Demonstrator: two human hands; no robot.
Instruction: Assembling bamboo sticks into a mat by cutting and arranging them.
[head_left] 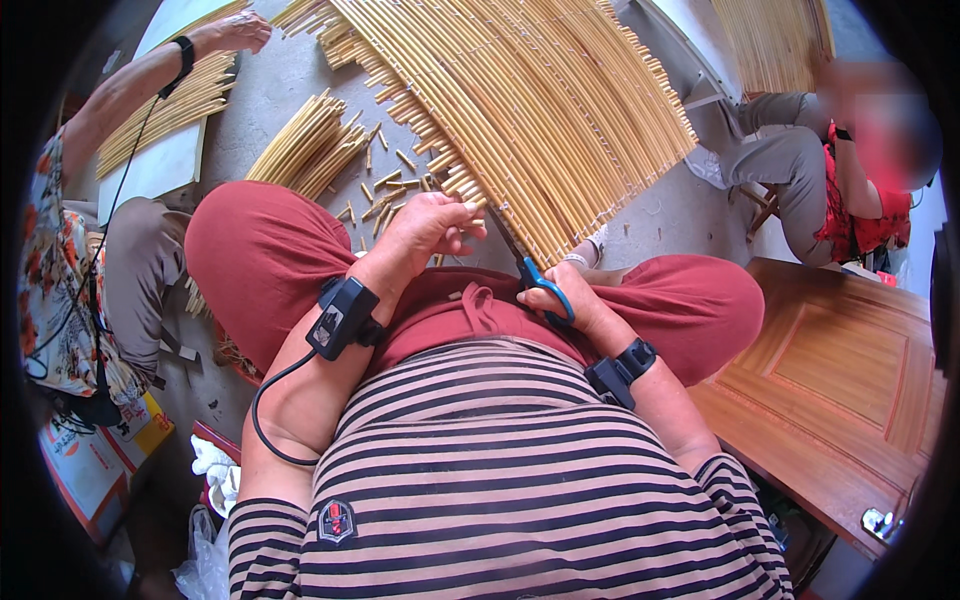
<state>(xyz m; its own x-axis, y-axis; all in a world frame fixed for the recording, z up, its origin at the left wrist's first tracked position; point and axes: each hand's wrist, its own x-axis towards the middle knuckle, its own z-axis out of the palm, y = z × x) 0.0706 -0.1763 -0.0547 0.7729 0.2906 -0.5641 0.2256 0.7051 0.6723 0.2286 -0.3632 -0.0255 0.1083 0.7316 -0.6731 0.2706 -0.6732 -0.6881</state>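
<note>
A mat of yellow reed sticks (520, 110), bound by rows of thread, slants away from my lap. My left hand (425, 230) is closed at its near left edge, thumb and fingers around the short end of a reed stick (478, 222). My right hand (575, 300) grips a pair of scissors (562, 300) with blue handles. Their dark blades point up and left along the mat's lower edge, toward my left fingers; the blade tips are partly hidden by the sticks. Short cut-off pieces (385, 190) lie scattered on the floor beside the mat.
A bundle of reed sticks (305, 150) lies on the grey floor left of the mat. More sticks rest on a white board (155, 175). One person's hand (235, 32) reaches in at far left; another person sits at right, near a brown wooden panel (840, 370).
</note>
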